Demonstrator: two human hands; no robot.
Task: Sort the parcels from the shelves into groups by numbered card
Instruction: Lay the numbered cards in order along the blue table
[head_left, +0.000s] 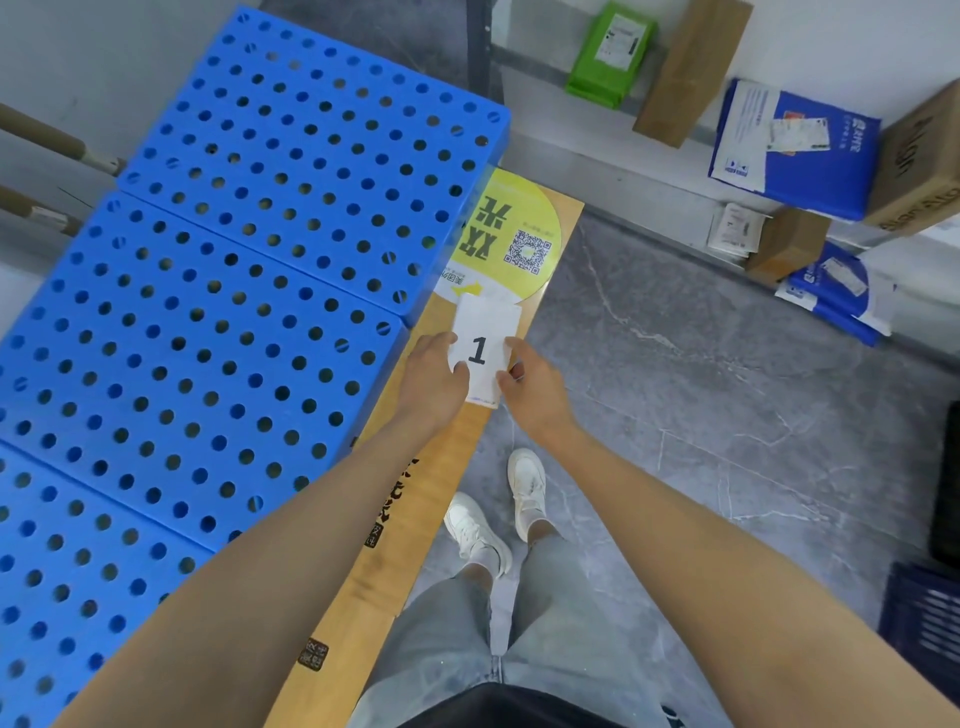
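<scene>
The biggest thing is a row of blue boards (234, 291) full of round holes, and it lies to the left of the fingers. A gray floor (701, 415) spreads out to the right of the fingers and under them. A long wooden table (457, 452) runs under the fingers, and the blue boards lie on top of it. Far off to the right of the fingers, and up past them, stands a gray shelf (649, 176) with parcels on it. A big blue parcel (810, 156) leans there beside a brown box (919, 161). A flat brown parcel (685, 73) and a green parcel (610, 52) lean higher up, well away from the fingers. Another blue parcel (836, 291) sits lower down on the shelf. A round yellow sticker (514, 228) is stuck on the table just past the fingertips. Two white shoes (478, 530) stand on the floor, well below the fingers. The left hand (434, 379) pinches the left side of a white card (485, 343), with the thumb on the front and the other fingers curled behind. The right hand (535, 389) pinches the right side of the card the same way. The card sits right between the fingers of both hands and shows a black 1. It is held over the table edge, and its top reaches the yellow sticker.
</scene>
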